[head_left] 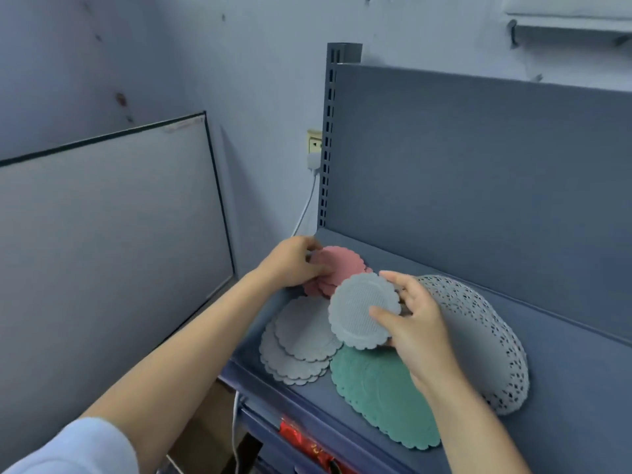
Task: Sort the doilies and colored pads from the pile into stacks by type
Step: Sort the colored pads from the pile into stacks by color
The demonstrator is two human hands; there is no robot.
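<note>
Left hand (pixel 290 263): I see it pinching the top pink pad (pixel 337 265), at the shelf's (pixel 564 388) back.
Right hand (pixel 415 323): pinching a grey pad (pixel 362 311), held above the green doily (pixel 379 395).
Red label (pixel 307 443): writing unreadable.

Pale blue short sleeve (pixel 73 448) on left upper arm, both forearms bare

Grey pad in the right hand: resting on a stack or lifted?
Lifted: the right hand pinches the grey pad by its edge, tilted, above the green pad.
</note>
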